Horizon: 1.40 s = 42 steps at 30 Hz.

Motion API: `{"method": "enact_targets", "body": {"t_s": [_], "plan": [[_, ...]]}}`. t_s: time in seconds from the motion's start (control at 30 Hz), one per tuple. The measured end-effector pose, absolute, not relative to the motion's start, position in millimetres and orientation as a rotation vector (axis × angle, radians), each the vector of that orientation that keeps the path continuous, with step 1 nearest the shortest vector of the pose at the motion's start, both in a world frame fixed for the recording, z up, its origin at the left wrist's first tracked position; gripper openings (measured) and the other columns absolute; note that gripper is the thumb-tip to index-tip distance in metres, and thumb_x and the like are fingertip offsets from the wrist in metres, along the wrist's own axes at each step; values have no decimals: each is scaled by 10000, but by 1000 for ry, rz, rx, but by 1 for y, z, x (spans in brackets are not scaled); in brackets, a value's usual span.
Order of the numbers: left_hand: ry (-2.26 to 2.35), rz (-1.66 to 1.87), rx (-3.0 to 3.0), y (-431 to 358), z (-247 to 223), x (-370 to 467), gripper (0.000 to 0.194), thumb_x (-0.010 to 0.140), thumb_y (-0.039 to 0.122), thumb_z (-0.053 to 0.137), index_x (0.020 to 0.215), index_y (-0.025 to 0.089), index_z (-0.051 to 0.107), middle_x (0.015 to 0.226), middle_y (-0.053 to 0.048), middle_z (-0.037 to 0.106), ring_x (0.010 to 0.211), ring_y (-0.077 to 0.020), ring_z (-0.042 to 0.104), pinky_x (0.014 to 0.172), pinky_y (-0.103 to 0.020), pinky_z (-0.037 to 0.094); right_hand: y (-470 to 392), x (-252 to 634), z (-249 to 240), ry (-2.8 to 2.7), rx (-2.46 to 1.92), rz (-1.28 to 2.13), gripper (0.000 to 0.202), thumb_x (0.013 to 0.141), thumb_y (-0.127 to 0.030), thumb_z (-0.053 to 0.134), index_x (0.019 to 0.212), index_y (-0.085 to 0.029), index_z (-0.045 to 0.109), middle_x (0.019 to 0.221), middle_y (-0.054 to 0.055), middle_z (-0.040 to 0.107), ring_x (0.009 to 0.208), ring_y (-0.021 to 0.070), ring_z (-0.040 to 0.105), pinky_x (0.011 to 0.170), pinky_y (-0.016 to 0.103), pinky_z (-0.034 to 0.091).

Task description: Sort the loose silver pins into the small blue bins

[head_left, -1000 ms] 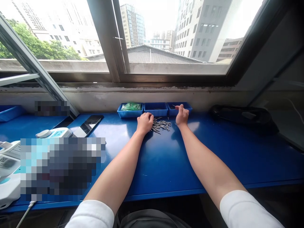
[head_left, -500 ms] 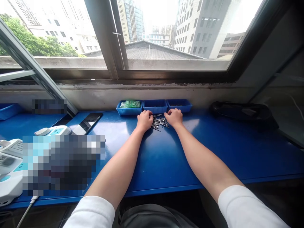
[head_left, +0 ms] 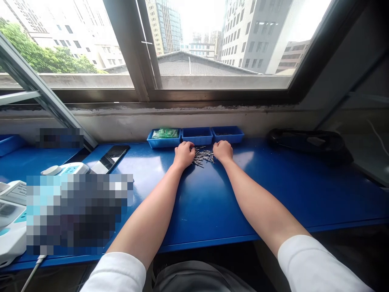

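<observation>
A loose pile of thin, dark, shiny metal rods (head_left: pixel 202 157) lies on the blue tabletop between my hands. My left hand (head_left: pixel 184 155) rests at the pile's left edge, its fingers curled and thumb against the rods; what is inside them is hidden. At the right edge of the pile is my right hand (head_left: pixel 223 151), fingers bent inward and closed, and I cannot make out anything held there. Just behind the hands stand three blue bins: the left bin (head_left: pixel 164 142) holds green-tinted plastic packets (head_left: pixel 165 133), while the middle bin (head_left: pixel 197 140) and right bin (head_left: pixel 227 138) have small dark pieces inside.
A phone (head_left: pixel 114 156) lies to the left on the blue table (head_left: pixel 206 211). White power strips (head_left: pixel 13 227) and a pixelated area take up the near left. A black bag-like item (head_left: pixel 306 142) sits far right. Window and wall rise behind the bins.
My right hand has drawn slightly right, away from the rods, and its fingers are more curled. My left hand stays by the pile. The view has shifted a little.
</observation>
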State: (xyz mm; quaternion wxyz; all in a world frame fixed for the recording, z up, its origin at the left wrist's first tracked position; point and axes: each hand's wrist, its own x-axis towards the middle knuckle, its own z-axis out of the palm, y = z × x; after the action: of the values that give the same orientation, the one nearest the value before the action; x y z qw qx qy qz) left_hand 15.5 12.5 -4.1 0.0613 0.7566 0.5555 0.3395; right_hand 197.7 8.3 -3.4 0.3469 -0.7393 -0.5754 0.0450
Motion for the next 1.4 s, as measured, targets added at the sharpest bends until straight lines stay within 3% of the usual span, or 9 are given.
{"method": "enact_targets", "body": {"t_s": [0.13,0.3,0.5,0.77,0.9,1.13,1.27,1.4], "plan": [[1637,1074,2274,12,-4,15,195,844,245,479,963,210,629,1036,-61,650,1009,-223,583,885,-356,432,10,196,-3,-1388,-1758,47,376,915,-288,308,772,-143,625,898,158,639,865,248,581,772,352,426],[1448,1184,2317,8,0,17,242,859,366,512,1013,218,625,981,-37,667,977,-194,598,874,-331,432,12,189,-4,-1547,-1424,83,397,933,-352,324,628,-196,525,726,63,588,737,178,546,721,288,401],[1363,1196,2375,6,2,18,230,893,337,461,893,212,653,910,-30,690,909,-170,618,852,-302,432,7,182,-3,-1620,-1336,189,412,937,-386,319,634,-197,525,707,33,573,687,143,536,680,249,397],[1408,1122,2374,4,3,19,193,882,299,488,912,215,660,927,-30,695,897,-160,623,875,-294,416,3,180,0,-1659,-1336,285,426,911,-426,357,631,-191,575,696,27,609,701,145,553,708,250,413],[1434,1152,2396,4,2,19,208,895,310,476,907,219,662,907,-19,688,885,-151,616,871,-294,393,2,180,-2,-1653,-1273,353,306,843,-445,480,754,-194,632,726,10,634,707,143,560,692,242,424],[1478,1038,2450,4,2,21,315,931,351,396,811,208,650,844,-20,667,856,-157,602,836,-304,368,1,179,-1,-1648,-1259,379,410,864,-487,432,610,-196,569,616,4,603,642,139,542,666,259,419],[1548,1004,2423,3,3,20,342,939,360,370,797,205,640,847,-26,661,877,-166,598,840,-314,364,1,179,1,-1504,-1145,617,300,781,-481,546,740,-190,608,681,11,643,681,158,601,696,275,465],[1548,999,2405,2,3,21,309,933,376,380,865,218,637,890,-26,669,918,-175,596,868,-330,360,3,183,2,-1406,-1069,791,232,745,-400,564,746,-176,622,684,28,664,725,184,635,720,299,482]]}}
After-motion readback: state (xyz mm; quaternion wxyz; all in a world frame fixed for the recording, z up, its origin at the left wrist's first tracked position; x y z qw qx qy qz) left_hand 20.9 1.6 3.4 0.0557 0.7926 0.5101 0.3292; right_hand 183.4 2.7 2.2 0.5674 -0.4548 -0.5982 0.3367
